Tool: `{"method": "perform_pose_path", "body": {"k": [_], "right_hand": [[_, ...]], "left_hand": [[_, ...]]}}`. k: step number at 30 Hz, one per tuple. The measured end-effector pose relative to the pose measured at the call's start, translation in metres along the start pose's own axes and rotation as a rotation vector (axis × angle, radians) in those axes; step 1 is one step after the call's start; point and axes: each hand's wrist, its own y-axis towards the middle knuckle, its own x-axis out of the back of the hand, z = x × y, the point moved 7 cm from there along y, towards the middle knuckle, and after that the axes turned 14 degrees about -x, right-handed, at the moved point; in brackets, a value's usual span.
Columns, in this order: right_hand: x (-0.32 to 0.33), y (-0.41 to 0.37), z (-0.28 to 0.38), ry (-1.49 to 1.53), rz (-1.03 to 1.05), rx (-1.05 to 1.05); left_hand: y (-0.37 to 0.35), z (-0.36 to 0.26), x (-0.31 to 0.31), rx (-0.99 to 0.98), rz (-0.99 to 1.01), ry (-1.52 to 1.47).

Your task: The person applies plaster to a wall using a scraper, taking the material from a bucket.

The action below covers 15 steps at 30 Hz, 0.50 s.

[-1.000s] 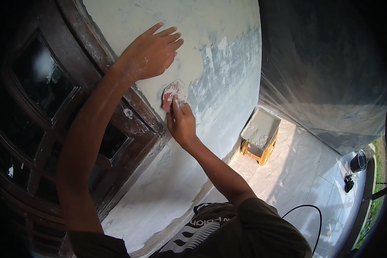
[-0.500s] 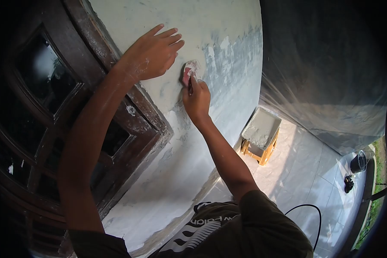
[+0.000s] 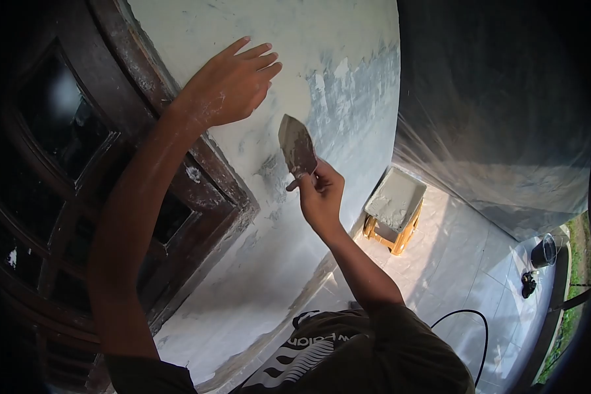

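Observation:
Spread fingers show on my left hand (image 3: 231, 84), which lies against the plastered wall (image 3: 269, 134) beside the dark wooden frame. My right hand (image 3: 322, 197) is closed round a putty knife (image 3: 298, 146). Its broad blade points up and away, coated with greyish filler, and overlaps the wall in this view. The handle is mostly hidden in my fingers. Smooth pale filler covers the wall near my left hand, while a patchy grey-blue area (image 3: 354, 92) lies farther right.
A tray of filler (image 3: 395, 197) stands on a yellow stool (image 3: 400, 244) on the tiled floor (image 3: 456, 276). Left is a dark wooden door with glass panes (image 3: 62, 111). Plastic sheeting (image 3: 499, 151) hangs right. Beyond are a black bucket (image 3: 543, 252) and a black cable (image 3: 463, 311).
My right hand has drawn back and down with the putty knife, turning it so the blade's broad face shows. My left hand stays in place.

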Motion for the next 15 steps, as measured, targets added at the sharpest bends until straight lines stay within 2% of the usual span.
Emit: {"method": "perform_pose_path", "body": {"k": [6,9,11,12,15], "right_hand": [[0.058,0.082,-0.005,0.128,-0.007,-0.126],[0.071,0.098,-0.014,0.091,-0.037,-0.081],[0.074,0.104,-0.008,-0.087,-0.075,0.103],[0.074,0.108,-0.011,-0.084,-0.074,0.101],[0.058,0.101,0.008,-0.63,-0.258,0.411]], "left_hand": [[0.001,0.002,-0.003,0.02,0.051,0.041],[0.001,0.003,-0.006,0.025,0.082,0.049],[0.003,0.004,-0.007,0.025,0.078,0.043],[0.003,0.004,-0.008,0.024,0.081,0.044],[0.005,0.003,-0.011,0.013,0.079,0.053]]}}
